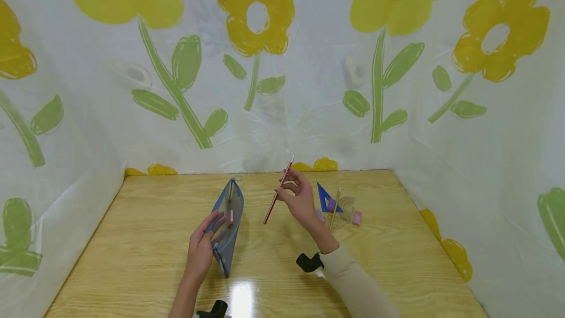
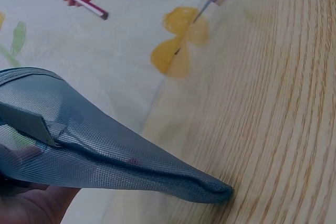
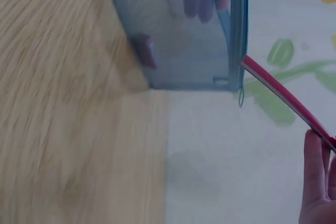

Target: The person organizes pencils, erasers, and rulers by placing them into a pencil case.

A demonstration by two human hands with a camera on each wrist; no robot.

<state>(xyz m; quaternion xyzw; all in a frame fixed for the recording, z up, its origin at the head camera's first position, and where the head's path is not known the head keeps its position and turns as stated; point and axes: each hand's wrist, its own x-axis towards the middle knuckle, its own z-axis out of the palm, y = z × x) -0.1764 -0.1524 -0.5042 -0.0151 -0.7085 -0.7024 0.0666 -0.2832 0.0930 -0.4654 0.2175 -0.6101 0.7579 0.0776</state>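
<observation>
My left hand (image 1: pixel 200 249) grips a blue-grey mesh zip pouch (image 1: pixel 227 249), which stands on edge with its mouth open. Fingers show through its mesh in the right wrist view. Inside the pouch lies a small reddish block with a white label (image 1: pixel 231 217), like an eraser. Right of the pouch, my right hand (image 1: pixel 301 202) pinches a red pencil (image 1: pixel 271 208) with a pale stripe between thumb and fingers. The pencil slants above the table, its lower end toward the pouch. In the right wrist view, the pencil (image 3: pixel 286 97) overlaps the zip edge of the pouch (image 3: pixel 184 51).
To the right on the wooden table (image 1: pixel 145 239) lie a blue set square (image 1: pixel 322 199), a clear protractor (image 1: pixel 348 204), a yellowish pencil (image 1: pixel 338 195), a pink eraser (image 1: pixel 357 218) and a purple block (image 1: pixel 331 205). A flower-printed cloth (image 1: pixel 304 97) surrounds the table's back and sides.
</observation>
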